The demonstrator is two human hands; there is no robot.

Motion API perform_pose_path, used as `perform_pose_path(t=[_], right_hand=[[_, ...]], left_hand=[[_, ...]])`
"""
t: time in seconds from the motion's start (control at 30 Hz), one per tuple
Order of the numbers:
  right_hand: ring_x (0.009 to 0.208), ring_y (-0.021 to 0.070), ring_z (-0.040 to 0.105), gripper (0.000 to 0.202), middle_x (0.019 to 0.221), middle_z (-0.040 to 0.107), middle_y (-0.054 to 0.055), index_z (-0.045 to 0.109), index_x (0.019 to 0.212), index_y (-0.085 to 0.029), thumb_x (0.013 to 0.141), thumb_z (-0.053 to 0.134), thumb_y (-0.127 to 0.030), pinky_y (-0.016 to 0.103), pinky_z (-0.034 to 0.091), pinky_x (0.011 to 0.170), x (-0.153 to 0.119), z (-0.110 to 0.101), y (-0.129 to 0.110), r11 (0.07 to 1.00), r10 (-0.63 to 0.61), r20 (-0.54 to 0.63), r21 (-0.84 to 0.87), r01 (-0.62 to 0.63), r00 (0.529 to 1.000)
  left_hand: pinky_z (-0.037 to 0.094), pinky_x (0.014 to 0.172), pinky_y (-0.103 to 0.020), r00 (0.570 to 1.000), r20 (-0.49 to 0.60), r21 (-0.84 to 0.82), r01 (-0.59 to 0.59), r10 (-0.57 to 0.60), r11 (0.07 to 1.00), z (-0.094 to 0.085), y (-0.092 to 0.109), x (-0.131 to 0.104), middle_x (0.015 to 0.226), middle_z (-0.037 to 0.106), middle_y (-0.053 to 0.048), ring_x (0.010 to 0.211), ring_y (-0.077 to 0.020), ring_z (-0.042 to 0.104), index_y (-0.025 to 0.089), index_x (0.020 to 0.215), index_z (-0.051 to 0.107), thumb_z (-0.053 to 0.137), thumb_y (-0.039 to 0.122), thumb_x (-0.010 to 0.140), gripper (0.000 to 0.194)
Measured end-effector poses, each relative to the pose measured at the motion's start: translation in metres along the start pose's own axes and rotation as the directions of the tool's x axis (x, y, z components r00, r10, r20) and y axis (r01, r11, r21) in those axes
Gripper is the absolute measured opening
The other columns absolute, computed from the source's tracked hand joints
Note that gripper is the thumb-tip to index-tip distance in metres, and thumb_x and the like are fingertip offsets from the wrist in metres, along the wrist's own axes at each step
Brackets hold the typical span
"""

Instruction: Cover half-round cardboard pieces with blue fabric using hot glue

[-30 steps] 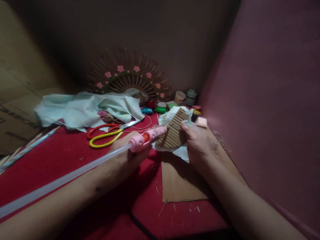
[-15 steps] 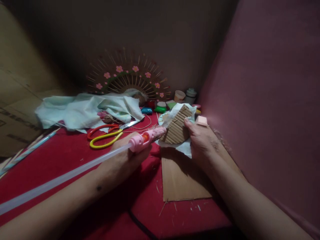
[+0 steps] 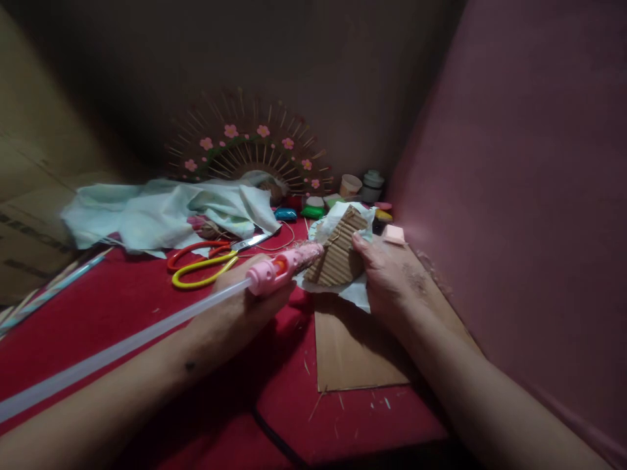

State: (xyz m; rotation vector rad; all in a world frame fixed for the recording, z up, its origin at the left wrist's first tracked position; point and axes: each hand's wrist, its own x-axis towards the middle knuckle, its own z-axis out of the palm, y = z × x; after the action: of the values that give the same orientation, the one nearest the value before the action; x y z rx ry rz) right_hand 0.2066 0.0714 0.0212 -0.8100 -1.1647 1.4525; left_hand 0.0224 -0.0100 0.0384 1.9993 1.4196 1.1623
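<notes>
My left hand (image 3: 249,300) is closed round a pink glue gun (image 3: 267,273), with a long clear glue stick (image 3: 132,343) running out of its rear toward the lower left. The gun's nozzle is close to the left edge of a piece of corrugated cardboard (image 3: 341,254); whether they touch is not clear. My right hand (image 3: 392,271) grips that cardboard from its right side, thumb on top. Pale cloth (image 3: 360,294) shows behind and below the cardboard. Both are held above a flat brown board (image 3: 360,352).
Scissors (image 3: 203,264) and crumpled pale cloth (image 3: 147,212) lie left on the red table (image 3: 206,418). Behind stand a flowered stick fan (image 3: 255,143), a cup (image 3: 351,186) and a grey jar (image 3: 373,186). A pink wall (image 3: 529,215) rises at the right.
The cardboard piece has tilted and moved slightly left and down, together with my right hand. The glue gun in my left hand has moved slightly left, its nozzle still close to the cardboard.
</notes>
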Motion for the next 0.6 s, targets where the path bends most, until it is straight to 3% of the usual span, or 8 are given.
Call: perform_pose_path(t=[0.13,0.33,0.6], right_hand=[[0.101,0.0296,0.062,0.031,0.095,0.071,0.005,0.065,0.1,-0.026,0.078,0.061,-0.048,0.045,0.052,0.081,0.0018,-0.0042,0.0015,1.0,-0.009,-0.011,-0.016,0.009,1.0],[0.101,0.03,0.062,0.026,0.093,0.071,0.003,0.065,0.097,-0.028,0.077,0.063,-0.045,0.047,0.053,0.079,0.0024,-0.0056,0.0011,0.999,-0.028,-0.074,0.027,0.03,0.997],[0.097,0.0287,0.064,0.03,0.09,0.072,0.003,0.065,0.098,-0.026,0.077,0.063,-0.047,0.046,0.054,0.078,0.0058,-0.0078,-0.0008,0.998,0.005,-0.075,0.062,-0.001,0.997]], left_hand=[[0.035,0.113,-0.043,0.999,0.039,0.028,-0.007,0.006,1.0,-0.0012,-0.0027,-0.0011,0.115,0.071,-0.002,0.122,-0.0276,0.055,0.028,0.124,0.062,0.051,0.039,0.09,0.038],[0.044,0.105,-0.042,0.999,0.003,0.084,-0.044,0.044,0.996,-0.001,-0.002,-0.0016,0.117,0.07,-0.001,0.114,-0.029,0.06,0.028,0.12,0.065,0.053,0.038,0.088,0.036],[0.047,0.103,-0.039,1.0,0.016,0.004,-0.02,0.02,1.0,0.002,0.0018,-0.002,0.12,0.068,-0.003,0.116,-0.0278,0.06,0.025,0.126,0.06,0.051,0.034,0.088,0.04]])
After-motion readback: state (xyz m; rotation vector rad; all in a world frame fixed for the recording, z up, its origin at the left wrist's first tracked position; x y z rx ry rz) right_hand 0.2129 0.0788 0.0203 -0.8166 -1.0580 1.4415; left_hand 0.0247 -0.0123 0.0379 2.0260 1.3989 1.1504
